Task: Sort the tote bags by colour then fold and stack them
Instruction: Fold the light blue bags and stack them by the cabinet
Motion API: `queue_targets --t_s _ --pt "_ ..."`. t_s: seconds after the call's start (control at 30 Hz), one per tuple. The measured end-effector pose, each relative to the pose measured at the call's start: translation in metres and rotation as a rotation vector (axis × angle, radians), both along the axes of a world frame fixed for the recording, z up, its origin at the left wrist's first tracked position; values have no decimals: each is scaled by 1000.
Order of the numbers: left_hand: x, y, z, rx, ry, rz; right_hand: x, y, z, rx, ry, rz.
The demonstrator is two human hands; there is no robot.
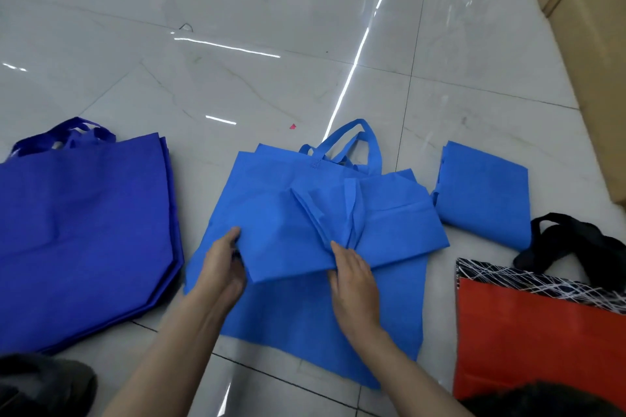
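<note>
The head camera looks down at a shiny tiled floor (237,78). In the middle of the frame a half-folded light blue tote bag (389,227) lies on top of a flat light blue tote bag (305,325). Its top has been turned down, so its straps (352,210) lie on it and point toward the person.

The left hand (222,266) is at the left end of the half-folded bag. Its fingers are curled round that edge and grip it. The right hand (355,281) is near the middle of the bag's near edge. Its fingers are stretched out and press down on the cloth where the straps end. It holds nothing.

The half-folded bag is long from left to right, and it lies between the two hands. A folded light blue tote bag (484,193) rests on the floor just beside it, at the right of the frame. That spot is nearer to the right hand. So I think the left end should be turned over toward the right, and then the bag can go on that folded one.

A pile of dark blue tote bags (84,230) lies flat at the left of the frame, well apart from the right hand. A red bag (528,342) with black handles lies at the lower right.
</note>
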State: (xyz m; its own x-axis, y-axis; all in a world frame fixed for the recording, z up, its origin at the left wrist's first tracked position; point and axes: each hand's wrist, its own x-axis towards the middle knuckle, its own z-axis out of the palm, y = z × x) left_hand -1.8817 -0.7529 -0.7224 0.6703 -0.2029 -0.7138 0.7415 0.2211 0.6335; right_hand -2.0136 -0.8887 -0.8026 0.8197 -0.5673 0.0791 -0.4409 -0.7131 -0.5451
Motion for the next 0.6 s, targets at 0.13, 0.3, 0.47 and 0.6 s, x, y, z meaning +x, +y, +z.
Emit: queue_targets --t_s 0.13,0.3,0.47,0.6 --pt "-7 -16 6 -93 -176 -111 6 -10 19 637 -217 -226" --pt "-22 -56 -31 312 -357 -376 4 -20 5 1070 -383 -647" --pt "-22 -101 -37 225 -189 -339 0 -34 -2 1154 -416 -733" --pt "-15 -107 -46 148 -125 -272 -4 -38 7 1091 -355 -630"
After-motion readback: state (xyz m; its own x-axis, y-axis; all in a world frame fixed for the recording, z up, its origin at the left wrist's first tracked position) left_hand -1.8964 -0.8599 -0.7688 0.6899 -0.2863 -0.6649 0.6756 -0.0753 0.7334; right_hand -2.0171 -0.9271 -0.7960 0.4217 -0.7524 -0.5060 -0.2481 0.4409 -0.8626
